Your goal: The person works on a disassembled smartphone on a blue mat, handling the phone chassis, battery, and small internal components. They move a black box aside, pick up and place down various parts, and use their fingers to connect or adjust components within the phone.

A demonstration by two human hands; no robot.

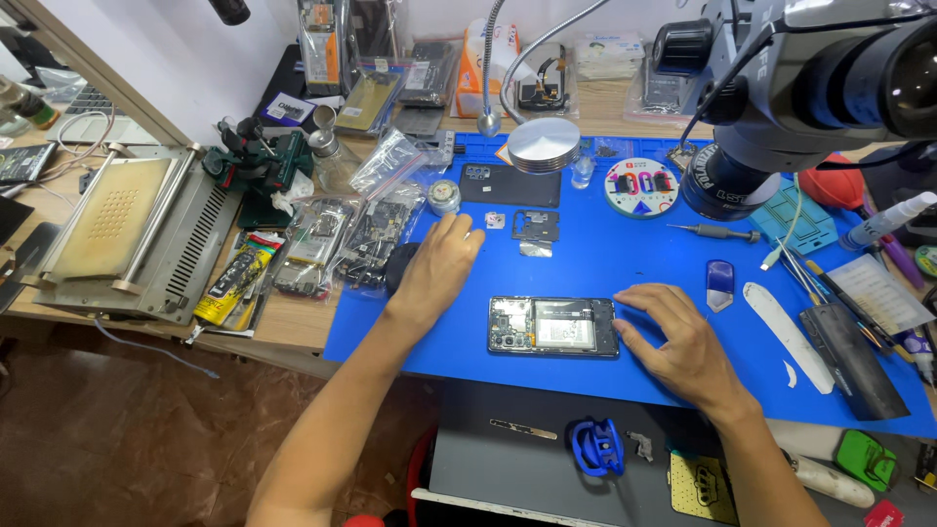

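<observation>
While the opened phone (552, 326) sits mid-mat (634, 254), right hand (678, 337) lies flat, open, touching its edge; left hand (439, 265) loosely covers a dark object (398, 265) at the mat's left edge, grip unclear.

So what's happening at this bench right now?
A person is working on an opened phone lying back-off on a blue mat. The right hand rests flat beside the phone's right end, fingertips at its edge. The left hand reaches up-left, over a dark round object at the mat's left edge, near bagged circuit boards. Neither hand clearly grips anything. A microscope hangs over the mat's right side.
</observation>
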